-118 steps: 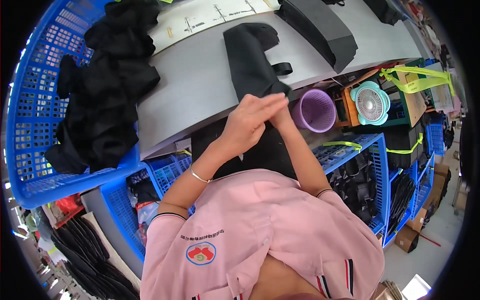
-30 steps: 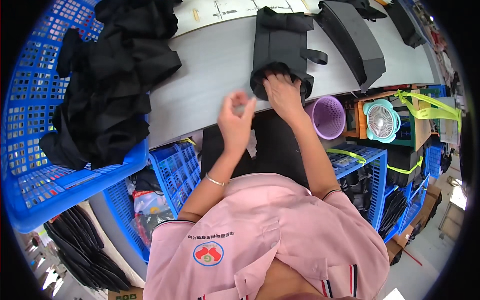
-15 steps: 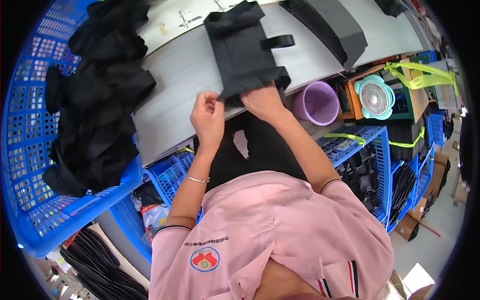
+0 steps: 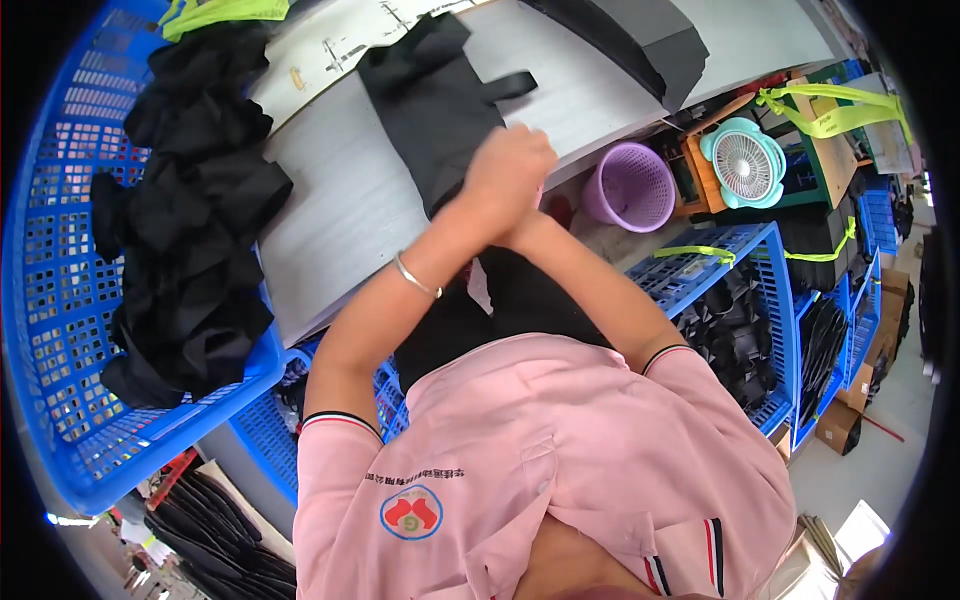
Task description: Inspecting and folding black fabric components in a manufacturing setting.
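Note:
A flat black fabric piece [image 4: 425,115] lies on the grey tabletop, with a folded far end and a strap loop [image 4: 510,87] sticking out on its right side. Over its near right end is my left hand [image 4: 505,172], with a bracelet on the wrist and the fingers curled closed; what they grip is hidden. My right hand [image 4: 522,230] sits under and behind the left one, the wrists crossing close together. Its fingers are covered, so their hold does not show. The near end of the fabric piece disappears behind my hands.
On the left, a blue basket [image 4: 150,455] holds heaped black fabric pieces [image 4: 195,240]. A purple bin [image 4: 628,188] and a turquoise fan [image 4: 743,163] stand right of the table [image 4: 320,205]. Dark panels [image 4: 640,45] lie at the back right; a blue crate [image 4: 785,330] is beside me.
My left hand has crossed rightward over my right hand, away from the fabric's near left corner. The fabric piece has shifted left, and its near loop is now hidden behind my hands.

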